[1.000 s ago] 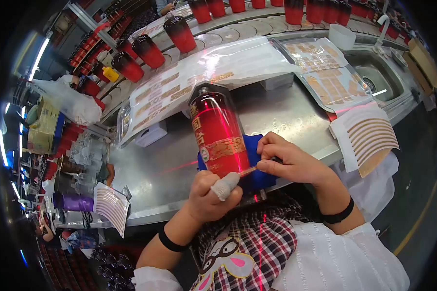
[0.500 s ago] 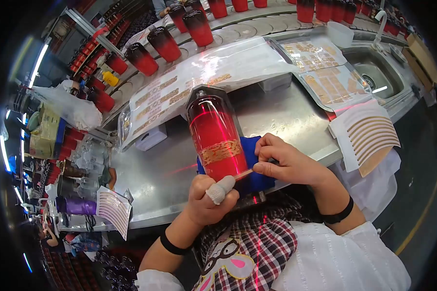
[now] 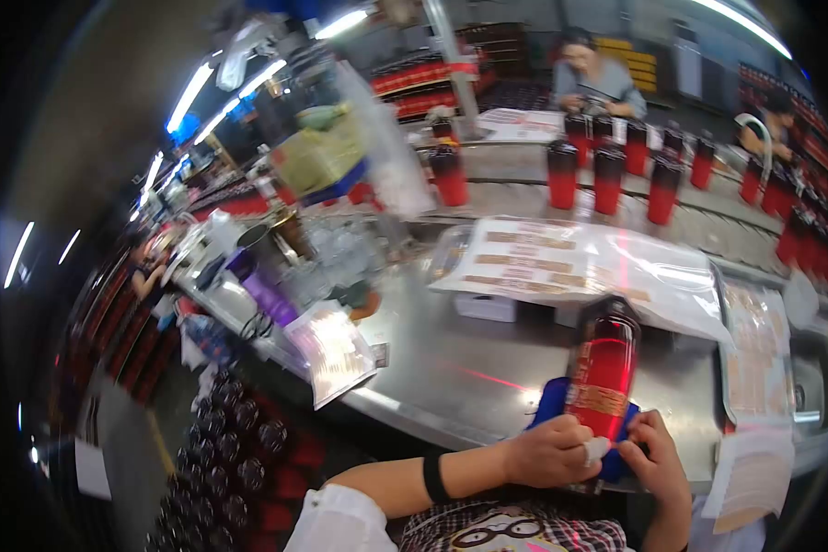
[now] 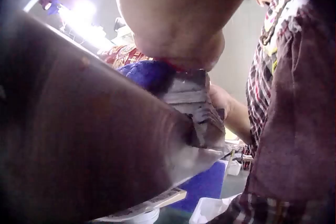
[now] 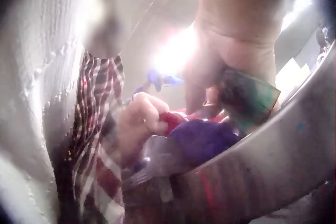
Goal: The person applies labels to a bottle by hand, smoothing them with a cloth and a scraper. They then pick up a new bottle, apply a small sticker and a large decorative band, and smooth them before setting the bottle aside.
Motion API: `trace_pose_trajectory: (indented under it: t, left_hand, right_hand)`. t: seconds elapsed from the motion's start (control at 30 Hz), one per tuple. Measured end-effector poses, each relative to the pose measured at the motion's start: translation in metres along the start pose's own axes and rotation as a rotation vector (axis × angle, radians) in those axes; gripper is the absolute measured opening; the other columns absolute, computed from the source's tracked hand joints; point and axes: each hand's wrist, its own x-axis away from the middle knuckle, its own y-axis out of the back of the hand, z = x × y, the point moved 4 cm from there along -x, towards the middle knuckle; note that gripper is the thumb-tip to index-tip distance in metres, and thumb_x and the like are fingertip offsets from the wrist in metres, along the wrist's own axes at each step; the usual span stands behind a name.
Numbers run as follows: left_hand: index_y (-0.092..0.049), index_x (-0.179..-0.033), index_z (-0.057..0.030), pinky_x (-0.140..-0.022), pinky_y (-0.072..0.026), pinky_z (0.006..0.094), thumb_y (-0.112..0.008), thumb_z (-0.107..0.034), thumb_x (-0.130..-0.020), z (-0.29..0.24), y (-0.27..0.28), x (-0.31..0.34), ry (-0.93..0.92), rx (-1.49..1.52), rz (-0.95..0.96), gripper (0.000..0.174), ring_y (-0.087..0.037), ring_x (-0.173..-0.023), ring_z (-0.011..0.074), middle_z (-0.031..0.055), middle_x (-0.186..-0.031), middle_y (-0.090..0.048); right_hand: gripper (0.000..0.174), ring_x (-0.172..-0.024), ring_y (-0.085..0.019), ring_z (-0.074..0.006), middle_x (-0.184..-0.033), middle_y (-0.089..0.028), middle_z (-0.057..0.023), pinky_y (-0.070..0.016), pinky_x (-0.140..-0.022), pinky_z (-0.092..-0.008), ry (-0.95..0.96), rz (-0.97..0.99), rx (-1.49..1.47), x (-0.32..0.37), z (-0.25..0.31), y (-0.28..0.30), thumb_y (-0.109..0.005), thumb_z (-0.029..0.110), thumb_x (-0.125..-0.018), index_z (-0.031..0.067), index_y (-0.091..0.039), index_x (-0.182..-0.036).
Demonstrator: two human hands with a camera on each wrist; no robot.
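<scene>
Bends the left hand [image 3: 547, 451] in from 9 o'clock, fingers curled tight round the base of a red bottle [image 3: 603, 368], thumb capped in a white wrap [image 3: 596, 451]. Sets the right hand [image 3: 658, 460] against the bottle's 4 o'clock side, fingers bent; cannot tell whether grasping anything. Rests the bottle, glossy, cylindrical and gold-banded, on a soft blue cloth [image 3: 547, 403] at 5 o'clock on a smooth steel counter [image 3: 432, 363].

Red bottle [image 3: 603, 366] with gold band; blue cloth [image 3: 548, 402]; red-checked shirt [image 3: 428, 534]; black wristband [image 3: 432, 477]
</scene>
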Motion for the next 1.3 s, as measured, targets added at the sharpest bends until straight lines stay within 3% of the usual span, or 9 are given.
trace_pose_trajectory:
  t: [0.1,0.37,0.47,1.13,1.23,1.3]
  left_hand:
    - [-0.07,-0.092,-0.0114,-0.074,-0.0499,0.0363,-0.075,-0.013,-0.07,-0.001,0.005,-0.003,0.008,-0.003,0.018,0.022,-0.057,-0.097,0.0221,0.0066,-0.117,-0.061]
    - [-0.067,-0.095,-0.0115,-0.078,-0.0497,0.0373,-0.074,-0.015,-0.07,-0.006,0.003,-0.003,0.017,-0.058,0.037,0.026,-0.055,-0.103,0.0233,0.0067,-0.112,-0.06]
    - [-0.067,-0.095,-0.0116,-0.079,-0.0494,0.0375,-0.074,-0.015,-0.071,-0.006,0.004,-0.004,0.012,-0.073,0.035,0.025,-0.055,-0.103,0.0238,0.0071,-0.112,-0.06]
    - [-0.066,-0.094,-0.0133,-0.085,-0.0472,0.0378,-0.064,-0.019,-0.069,-0.012,0.002,-0.005,0.033,-0.149,0.071,0.026,-0.054,-0.105,0.0245,0.0074,-0.114,-0.06]
    - [-0.065,-0.092,-0.0135,-0.087,-0.0458,0.04,-0.067,-0.018,-0.068,-0.013,0.004,-0.006,0.061,-0.161,0.111,0.025,-0.055,-0.105,0.0257,0.0073,-0.115,-0.059]
    - [-0.065,-0.09,-0.0132,-0.09,-0.0434,0.0403,-0.068,-0.016,-0.072,-0.009,0.02,-0.012,0.227,-0.003,0.062,0.018,-0.054,-0.106,0.0264,0.0081,-0.114,-0.06]
  right_hand:
    - [0.02,-0.093,-0.049,-0.023,-0.099,-0.047,-0.0103,-0.0416,-0.081,-0.031,-0.014,-0.025,-0.028,-0.001,0.001,0.0,-0.07,0.01,-0.08,-0.0003,-0.054,-0.079]
    - [0.024,-0.095,-0.045,-0.0202,-0.098,-0.045,-0.008,-0.0374,-0.087,-0.0291,-0.076,-0.038,-0.049,-0.001,0.011,-0.002,-0.068,0.015,-0.083,0.0017,-0.05,-0.075]
    - [0.022,-0.09,-0.047,-0.0206,-0.096,-0.045,-0.0086,-0.04,-0.079,-0.0287,-0.027,-0.053,-0.023,-0.001,0.004,-0.003,-0.069,0.01,-0.081,0.0006,-0.05,-0.076]
    - [0.023,-0.09,-0.048,-0.0218,-0.095,-0.046,-0.0097,-0.0406,-0.08,-0.03,0.004,-0.051,-0.035,0.0,-0.003,-0.003,-0.07,0.011,-0.081,0.0001,-0.05,-0.078]
    - [0.023,-0.091,-0.049,-0.0233,-0.096,-0.046,-0.0104,-0.0409,-0.08,-0.031,0.018,-0.058,0.038,0.001,-0.002,-0.002,-0.07,0.013,-0.081,-0.0002,-0.051,-0.078]
    - [0.023,-0.093,-0.05,-0.0254,-0.098,-0.047,-0.0113,-0.0413,-0.081,-0.0322,0.052,-0.049,0.077,-0.001,-0.001,-0.002,-0.07,0.014,-0.081,-0.0005,-0.052,-0.078]
